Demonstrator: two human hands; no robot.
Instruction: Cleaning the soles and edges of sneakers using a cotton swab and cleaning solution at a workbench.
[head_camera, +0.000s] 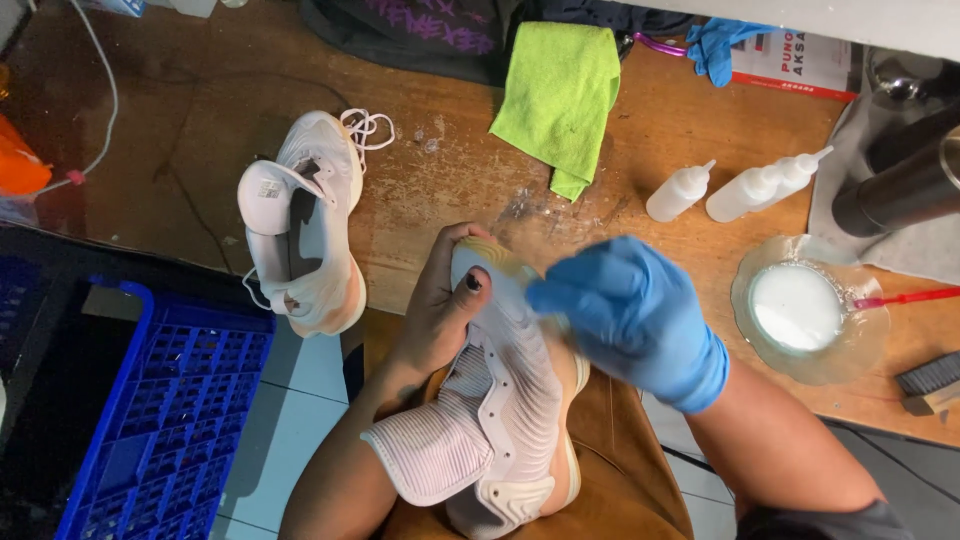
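left hand (435, 315): bare, centre of frame, fingers wrapped around white shoe (510, 400) toe | right hand (630, 315): blue glove, fingers curled loosely, fingertips pressing on shoe; held item, cannot tell

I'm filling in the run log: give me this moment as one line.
left hand: bare, grips held shoe | right hand: blue glove, on its toe | second shoe on table | dish of white liquid at right
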